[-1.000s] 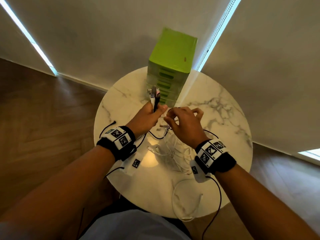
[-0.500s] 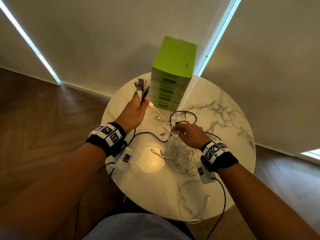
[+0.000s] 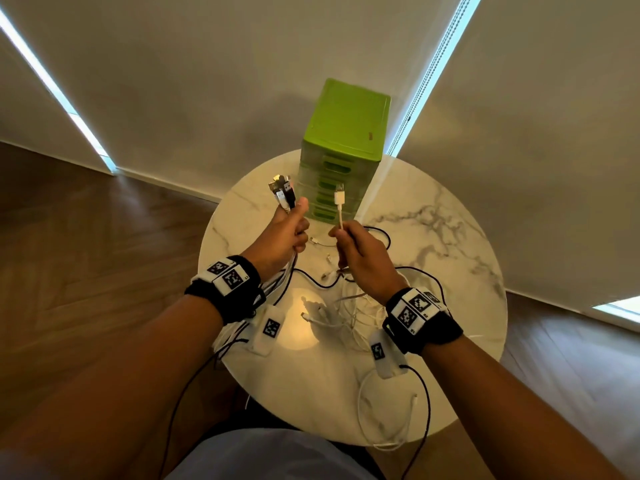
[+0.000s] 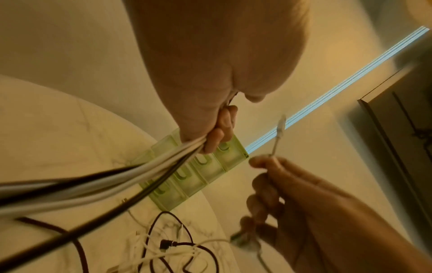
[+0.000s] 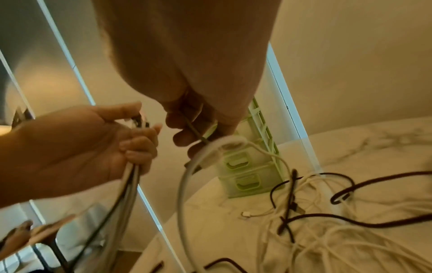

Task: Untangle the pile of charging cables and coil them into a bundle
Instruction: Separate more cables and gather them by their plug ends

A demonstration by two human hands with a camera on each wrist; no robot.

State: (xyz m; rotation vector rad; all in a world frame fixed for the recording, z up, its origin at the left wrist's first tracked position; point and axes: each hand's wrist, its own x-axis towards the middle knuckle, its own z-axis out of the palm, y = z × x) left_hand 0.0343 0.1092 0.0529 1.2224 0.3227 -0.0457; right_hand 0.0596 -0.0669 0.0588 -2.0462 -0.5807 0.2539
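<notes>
My left hand (image 3: 289, 233) grips a bunch of white and black cables (image 4: 131, 173) above the table, their plug ends (image 3: 283, 194) sticking up past my thumb. Just to its right, my right hand (image 3: 349, 242) pinches a single white cable (image 3: 340, 213) upright, its connector (image 3: 339, 195) pointing up. The rest of that cable loops down from my fingers (image 5: 187, 184). A tangle of white and black cables (image 3: 346, 313) lies on the round marble table (image 3: 450, 271) below both hands, also seen as a pile (image 5: 327, 230) in the right wrist view.
A tall green drawer unit (image 3: 343, 147) stands at the table's far edge, right behind the hands. A white cable loop (image 3: 384, 410) hangs at the near table edge. Wood floor (image 3: 104, 254) surrounds the table; walls rise behind.
My right hand has risen from the pile with one white cable end pinched upright. My left hand with its bunch has come up beside it.
</notes>
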